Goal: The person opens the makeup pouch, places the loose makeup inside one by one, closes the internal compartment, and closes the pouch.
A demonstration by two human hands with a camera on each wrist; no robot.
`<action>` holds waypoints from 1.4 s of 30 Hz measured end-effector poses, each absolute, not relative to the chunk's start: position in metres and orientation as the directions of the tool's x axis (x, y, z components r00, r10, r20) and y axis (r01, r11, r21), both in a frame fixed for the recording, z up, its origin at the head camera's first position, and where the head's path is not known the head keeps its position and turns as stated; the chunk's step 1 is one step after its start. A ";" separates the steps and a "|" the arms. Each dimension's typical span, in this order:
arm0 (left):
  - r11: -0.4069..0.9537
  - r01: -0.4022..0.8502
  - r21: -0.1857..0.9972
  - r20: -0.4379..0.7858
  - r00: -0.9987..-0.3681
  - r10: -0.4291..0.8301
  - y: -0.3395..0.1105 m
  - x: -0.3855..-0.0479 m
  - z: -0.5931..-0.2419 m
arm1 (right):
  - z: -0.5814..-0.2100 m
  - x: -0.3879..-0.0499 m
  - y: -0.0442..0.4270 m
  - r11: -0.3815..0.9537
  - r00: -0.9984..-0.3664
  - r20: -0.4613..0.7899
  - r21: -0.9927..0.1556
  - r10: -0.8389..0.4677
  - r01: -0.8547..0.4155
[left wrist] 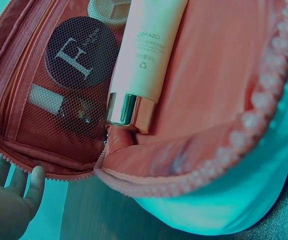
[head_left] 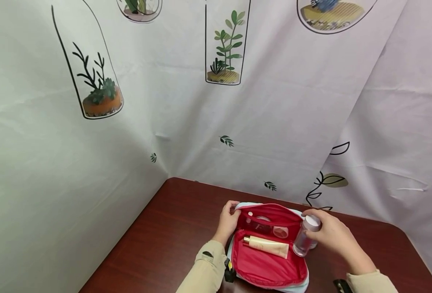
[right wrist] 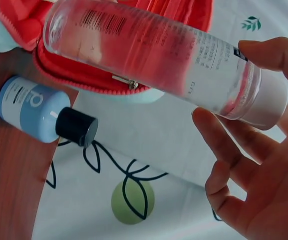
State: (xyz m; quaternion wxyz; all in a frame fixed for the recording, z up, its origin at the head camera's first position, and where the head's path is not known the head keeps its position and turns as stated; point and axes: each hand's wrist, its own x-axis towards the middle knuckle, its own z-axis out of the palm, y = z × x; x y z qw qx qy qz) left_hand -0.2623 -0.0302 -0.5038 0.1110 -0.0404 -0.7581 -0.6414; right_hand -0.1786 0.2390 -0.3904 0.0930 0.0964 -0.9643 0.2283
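An open cosmetic bag (head_left: pixel 267 269) with a red lining lies on the table. My left hand (head_left: pixel 226 223) grips the rim of its raised lid at the left, fingers behind the edge in the left wrist view. A cream tube (head_left: pixel 269 246) with a shiny gold cap lies inside the bag. Behind the lid's mesh pocket sit a round black compact (left wrist: pixel 79 52) and a small white-capped vial (left wrist: pixel 46 100). My right hand (head_left: pixel 331 232) pinches a clear bottle (right wrist: pixel 129 50) near its white cap, tilted at the bag's right side.
A small blue bottle (right wrist: pixel 36 107) with a black cap stands on the table just outside the bag's right side. The dark red wooden table (head_left: pixel 164 228) backs onto a white plant-printed cloth (head_left: pixel 274 122), with another cloth wall at the left.
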 end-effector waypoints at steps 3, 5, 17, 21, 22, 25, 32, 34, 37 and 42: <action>0.170 0.199 0.965 0.215 -0.973 -0.084 -0.030 -0.262 -0.503 | -0.391 -0.179 0.232 0.869 -0.964 0.212 -0.433 -0.158 -0.237; 0.170 0.193 0.966 0.210 -0.974 -0.085 -0.030 -0.262 -0.503 | -0.392 -0.179 0.227 0.861 -0.965 0.200 -0.447 -0.169 -0.243; 0.178 0.195 0.965 0.213 -0.973 -0.089 -0.030 -0.262 -0.502 | -0.408 -0.190 0.192 0.798 -0.963 0.130 -0.539 -0.238 -0.270; 0.178 0.207 0.962 0.226 -0.970 -0.091 -0.030 -0.263 -0.503 | -0.422 -0.196 0.184 0.723 -0.933 0.141 -0.598 -0.331 -0.347; 0.177 0.208 0.962 0.226 -0.970 -0.091 -0.031 -0.263 -0.503 | -0.426 -0.197 0.183 0.708 -0.926 0.145 -0.607 -0.349 -0.362; 0.171 0.211 0.962 0.228 -0.970 -0.087 -0.030 -0.263 -0.503 | -0.438 -0.199 0.178 0.655 -0.896 0.172 -0.629 -0.409 -0.419; 0.165 0.214 0.963 0.231 -0.969 -0.088 -0.030 -0.264 -0.505 | -0.453 -0.200 0.167 0.626 -0.864 0.178 -0.623 -0.472 -0.470; 0.165 0.212 0.963 0.229 -0.969 -0.090 -0.030 -0.264 -0.505 | -0.456 -0.200 0.166 0.627 -0.861 0.174 -0.618 -0.479 -0.474; 0.162 0.208 0.965 0.224 -0.970 -0.093 -0.030 -0.265 -0.506 | -0.461 -0.200 0.165 0.620 -0.846 0.193 -0.602 -0.497 -0.502; 0.161 0.212 0.964 0.229 -0.969 -0.092 -0.030 -0.265 -0.505 | -0.465 -0.201 0.166 0.606 -0.831 0.200 -0.599 -0.519 -0.523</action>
